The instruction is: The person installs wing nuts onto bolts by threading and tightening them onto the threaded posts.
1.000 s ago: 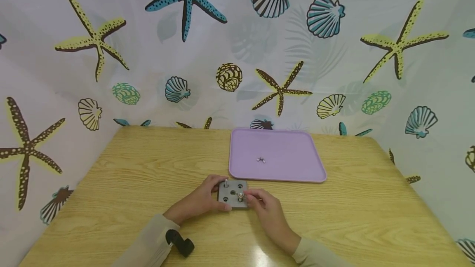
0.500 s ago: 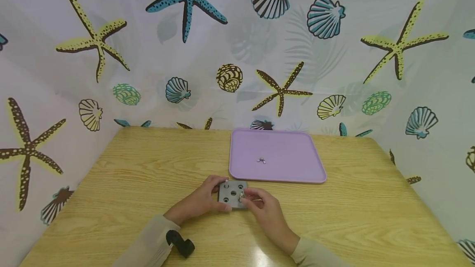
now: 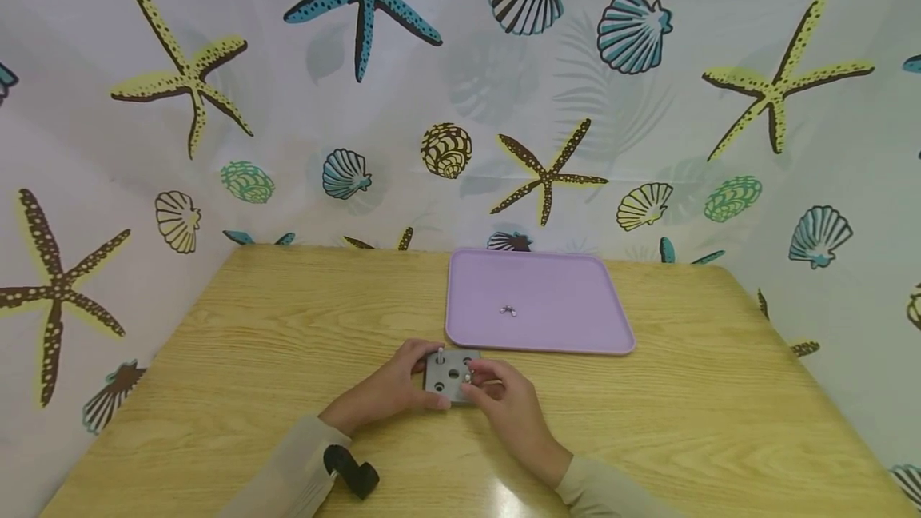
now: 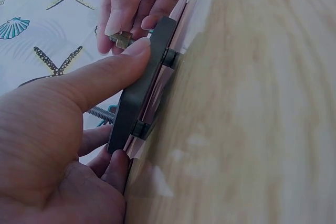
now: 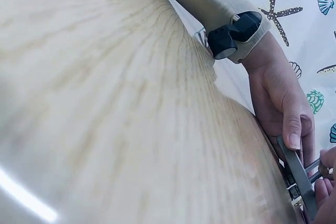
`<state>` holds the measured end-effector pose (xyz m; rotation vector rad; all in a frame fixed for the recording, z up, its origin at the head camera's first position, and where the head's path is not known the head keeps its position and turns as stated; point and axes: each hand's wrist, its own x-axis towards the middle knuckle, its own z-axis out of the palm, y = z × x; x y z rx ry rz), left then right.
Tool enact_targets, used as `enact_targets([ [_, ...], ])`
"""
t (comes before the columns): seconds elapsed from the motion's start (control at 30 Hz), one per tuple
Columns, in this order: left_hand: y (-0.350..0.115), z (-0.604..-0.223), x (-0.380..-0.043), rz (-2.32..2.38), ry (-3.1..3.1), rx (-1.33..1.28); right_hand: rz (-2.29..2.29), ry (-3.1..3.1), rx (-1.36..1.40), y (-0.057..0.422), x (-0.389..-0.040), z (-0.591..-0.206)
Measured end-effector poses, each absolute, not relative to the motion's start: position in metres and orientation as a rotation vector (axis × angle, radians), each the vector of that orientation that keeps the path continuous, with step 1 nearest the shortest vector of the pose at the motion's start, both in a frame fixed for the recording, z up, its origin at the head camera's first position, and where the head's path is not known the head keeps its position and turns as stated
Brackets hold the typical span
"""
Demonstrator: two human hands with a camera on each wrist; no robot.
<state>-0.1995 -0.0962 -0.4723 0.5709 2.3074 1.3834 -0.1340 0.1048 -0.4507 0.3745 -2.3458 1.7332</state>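
My left hand [image 3: 392,387] grips the left side of a square grey metal plate [image 3: 453,392], thumb along the near edge and fingers at the far-left corner. The plate has several holes. A bare threaded bolt [image 4: 100,113] sticks up near its far-left corner. At the near-right corner my right hand [image 3: 509,400] pinches a small brassy wing nut [image 4: 123,40] on a second bolt, between thumb and fingers. The fingers partly hide the nut in the head view. In the left wrist view, short dark feet [image 4: 170,57] show under the plate.
A purple tray [image 3: 576,338] lies beyond the plate, slightly to the right. On it rests another small silvery wing nut [image 3: 508,310]. The wooden table [image 3: 324,302] meets a hanging sheet [image 3: 403,206] printed with starfish and shells along its back and sides.
The right thumb and fingers have shifted round the wing nut, the thumb moving left and the fingers closing toward the far side. The left hand and plate stay in place.
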Motion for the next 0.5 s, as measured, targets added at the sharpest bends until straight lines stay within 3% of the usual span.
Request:
enact_targets([
  [0.5, -0.096, -0.473, -0.199, 1.383, 2.305, 0.566, 1.708, -2.376, 0.37, 0.114, -0.13, -0.458],
])
